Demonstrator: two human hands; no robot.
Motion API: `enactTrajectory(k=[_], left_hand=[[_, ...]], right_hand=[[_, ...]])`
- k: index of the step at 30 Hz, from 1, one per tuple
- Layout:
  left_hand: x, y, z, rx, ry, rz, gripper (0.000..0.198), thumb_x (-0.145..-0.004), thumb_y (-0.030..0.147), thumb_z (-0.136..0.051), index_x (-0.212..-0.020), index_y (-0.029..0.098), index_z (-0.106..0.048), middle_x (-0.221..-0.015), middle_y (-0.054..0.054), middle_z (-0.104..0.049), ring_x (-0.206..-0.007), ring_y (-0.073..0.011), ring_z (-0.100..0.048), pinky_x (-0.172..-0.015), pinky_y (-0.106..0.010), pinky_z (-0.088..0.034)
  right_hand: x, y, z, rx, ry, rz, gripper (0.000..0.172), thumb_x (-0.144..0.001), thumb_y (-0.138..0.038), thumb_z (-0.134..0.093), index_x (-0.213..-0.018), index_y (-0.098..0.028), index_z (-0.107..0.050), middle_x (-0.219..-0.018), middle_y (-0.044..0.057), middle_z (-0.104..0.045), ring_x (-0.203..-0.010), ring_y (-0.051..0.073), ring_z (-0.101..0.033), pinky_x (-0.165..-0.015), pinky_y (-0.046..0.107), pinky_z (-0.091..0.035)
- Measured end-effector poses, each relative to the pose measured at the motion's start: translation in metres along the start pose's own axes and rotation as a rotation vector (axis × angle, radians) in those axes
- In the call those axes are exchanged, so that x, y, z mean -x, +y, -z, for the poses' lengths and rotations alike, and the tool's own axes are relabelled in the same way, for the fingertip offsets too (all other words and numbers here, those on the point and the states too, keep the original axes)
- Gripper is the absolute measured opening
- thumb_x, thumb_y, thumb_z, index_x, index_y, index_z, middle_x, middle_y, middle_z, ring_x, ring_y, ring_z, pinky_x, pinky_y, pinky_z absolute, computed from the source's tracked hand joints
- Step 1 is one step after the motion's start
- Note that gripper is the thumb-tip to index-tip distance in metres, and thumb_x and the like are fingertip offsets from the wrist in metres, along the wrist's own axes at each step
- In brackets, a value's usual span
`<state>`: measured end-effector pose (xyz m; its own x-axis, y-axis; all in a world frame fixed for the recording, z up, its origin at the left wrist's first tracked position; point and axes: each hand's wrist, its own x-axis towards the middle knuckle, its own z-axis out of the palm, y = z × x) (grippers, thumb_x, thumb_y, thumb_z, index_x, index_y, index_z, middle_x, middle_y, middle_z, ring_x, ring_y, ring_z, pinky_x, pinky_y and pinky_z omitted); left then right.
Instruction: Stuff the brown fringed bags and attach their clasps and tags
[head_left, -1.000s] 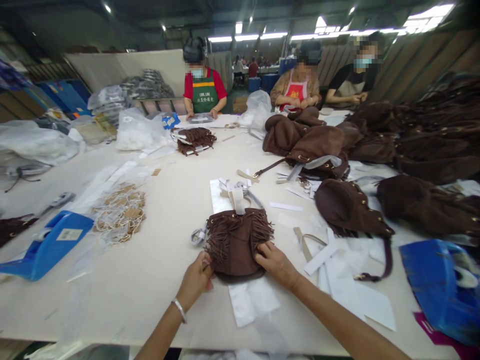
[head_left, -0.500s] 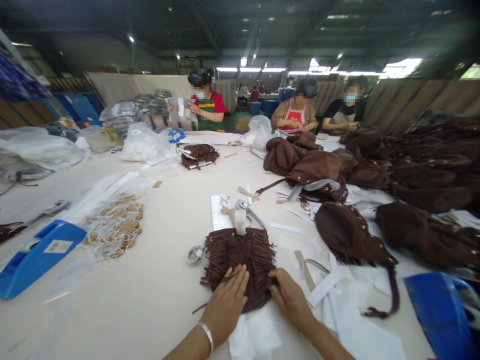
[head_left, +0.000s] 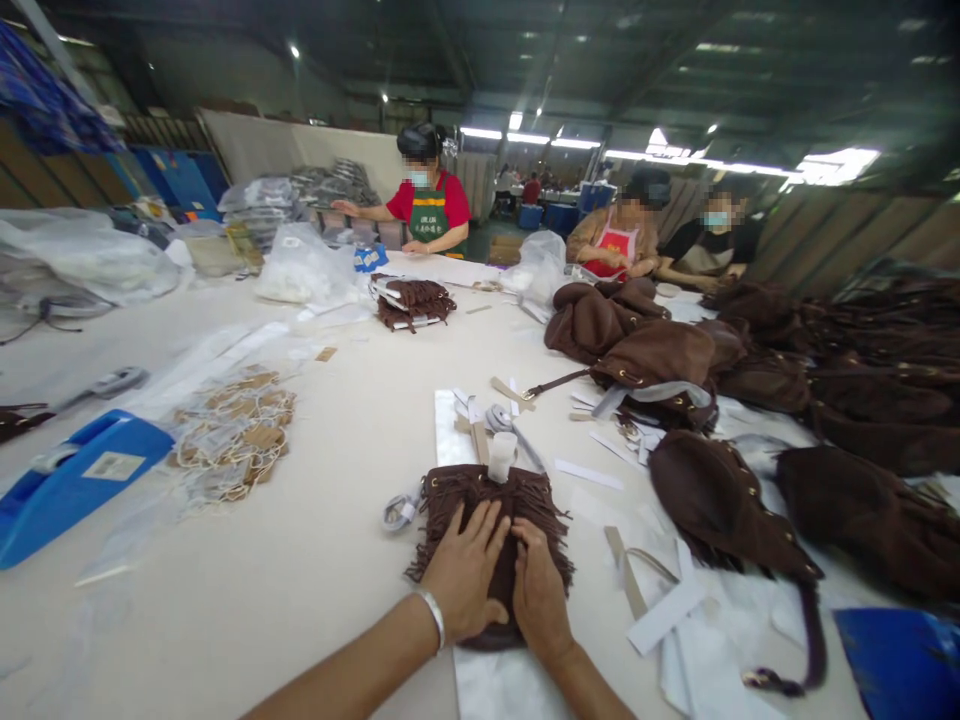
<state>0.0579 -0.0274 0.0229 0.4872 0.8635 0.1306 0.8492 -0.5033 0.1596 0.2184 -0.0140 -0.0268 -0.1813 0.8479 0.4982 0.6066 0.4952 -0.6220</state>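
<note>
A small brown fringed bag (head_left: 450, 500) lies flat on the white table (head_left: 315, 560) in front of me, on a sheet of white paper (head_left: 495, 690). My left hand (head_left: 466, 570) rests palm down on the bag with its fingers stretched out. My right hand (head_left: 538, 590) lies flat beside it on the bag, fingers forward and touching the left hand. A wrapped strap and white paper strips (head_left: 491, 425) stick out from the bag's top edge.
A blue tape dispenser (head_left: 71, 480) and a heap of string tags (head_left: 232, 430) lie at the left. Several larger brown bags (head_left: 720, 490) and paper strips crowd the right. Another fringed bag (head_left: 412, 298) lies farther off. Three people work at the far end.
Both hands moved from the bag's lower corners onto its face and came together at the middle, flat. The view shifted slightly.
</note>
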Motion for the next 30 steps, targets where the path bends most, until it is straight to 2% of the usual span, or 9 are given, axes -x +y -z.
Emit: enactTrajectory(k=[5, 8, 13, 16, 19, 21, 23, 26, 30], left_hand=[[0.0, -0.015, 0.003, 0.007, 0.024, 0.106, 0.093, -0.077, 0.074, -0.049, -0.145, 0.012, -0.035, -0.152, -0.018, -0.033, -0.143, -0.035, -0.021, -0.116, -0.056, -0.014], [0.026, -0.015, 0.01, -0.042, 0.144, 0.382, 0.07, -0.089, 0.057, -0.046, -0.142, 0.012, -0.041, -0.149, -0.017, -0.04, -0.139, -0.0374, -0.028, -0.111, -0.058, -0.024], [0.066, -0.013, 0.048, -0.062, 0.461, 0.838, 0.067, -0.094, 0.045, -0.043, -0.149, 0.011, -0.023, -0.156, -0.021, -0.02, -0.133, -0.0414, -0.037, -0.097, -0.058, -0.042], [0.055, 0.007, 0.066, -0.007, 0.563, 0.686, 0.062, -0.095, 0.036, -0.042, -0.15, 0.017, -0.02, -0.156, -0.015, -0.025, -0.138, -0.0345, -0.032, -0.107, -0.055, -0.036], [0.022, 0.026, 0.06, 0.032, 0.356, 0.21, 0.055, -0.095, 0.032, -0.041, -0.148, 0.019, -0.029, -0.153, -0.009, -0.034, -0.143, -0.0271, -0.025, -0.115, -0.047, -0.028], [0.005, 0.026, 0.044, 0.019, 0.209, 0.047, 0.053, -0.095, 0.036, -0.043, -0.144, 0.017, -0.038, -0.151, -0.009, -0.038, -0.143, -0.027, -0.025, -0.116, -0.048, -0.026], [0.004, 0.012, 0.027, -0.023, 0.143, 0.093, 0.051, -0.094, 0.04, -0.045, -0.14, 0.018, -0.045, -0.148, -0.01, -0.043, -0.141, -0.0292, -0.03, -0.115, -0.054, -0.025], [0.032, -0.02, 0.013, -0.13, 0.148, 0.269, 0.047, -0.095, 0.04, -0.044, -0.139, 0.023, -0.046, -0.148, -0.01, -0.042, -0.138, -0.0334, -0.034, -0.112, -0.064, -0.022], [0.073, -0.036, 0.031, -0.201, 0.276, 0.497, 0.039, -0.095, 0.03, -0.04, -0.128, 0.016, -0.055, -0.137, -0.017, -0.053, -0.127, -0.034, -0.048, -0.1, -0.057, -0.042]], right_hand=[[-0.001, 0.0, 0.004, 0.026, -0.056, -0.018, 0.04, -0.089, -0.007, -0.032, -0.123, -0.022, -0.046, -0.115, 0.01, -0.057, -0.111, 0.022, -0.057, -0.097, 0.046, -0.051], [-0.003, -0.001, 0.003, 0.028, -0.06, -0.018, 0.042, -0.087, -0.006, -0.032, -0.123, -0.021, -0.046, -0.113, 0.01, -0.058, -0.109, 0.022, -0.058, -0.096, 0.046, -0.051], [-0.003, 0.0, 0.002, -0.009, -0.059, -0.027, 0.044, -0.085, -0.005, -0.031, -0.123, -0.023, -0.045, -0.113, 0.009, -0.056, -0.108, 0.022, -0.058, -0.098, 0.046, -0.05], [-0.003, -0.002, 0.003, -0.001, -0.065, -0.015, 0.044, -0.086, -0.004, -0.031, -0.123, -0.023, -0.046, -0.113, 0.009, -0.056, -0.111, 0.022, -0.057, -0.1, 0.046, -0.049], [-0.002, -0.001, 0.004, 0.034, -0.065, 0.025, 0.041, -0.087, -0.008, -0.035, -0.124, -0.021, -0.046, -0.116, 0.011, -0.056, -0.112, 0.024, -0.056, -0.098, 0.046, -0.05], [-0.001, -0.001, 0.004, 0.05, -0.07, 0.041, 0.04, -0.087, -0.009, -0.038, -0.125, -0.021, -0.045, -0.117, 0.012, -0.056, -0.113, 0.025, -0.055, -0.096, 0.047, -0.051], [-0.001, -0.003, 0.005, 0.057, -0.067, 0.034, 0.041, -0.086, -0.006, -0.035, -0.123, -0.021, -0.046, -0.117, 0.011, -0.056, -0.114, 0.025, -0.055, -0.097, 0.047, -0.051], [-0.003, -0.007, 0.007, 0.055, -0.052, 0.011, 0.044, -0.084, -0.001, -0.031, -0.119, -0.022, -0.049, -0.115, 0.01, -0.057, -0.113, 0.023, -0.056, -0.099, 0.046, -0.05], [-0.005, -0.009, 0.009, 0.037, -0.051, -0.004, 0.045, -0.082, 0.001, -0.032, -0.118, -0.02, -0.05, -0.114, 0.01, -0.057, -0.112, 0.022, -0.056, -0.099, 0.043, -0.05]])
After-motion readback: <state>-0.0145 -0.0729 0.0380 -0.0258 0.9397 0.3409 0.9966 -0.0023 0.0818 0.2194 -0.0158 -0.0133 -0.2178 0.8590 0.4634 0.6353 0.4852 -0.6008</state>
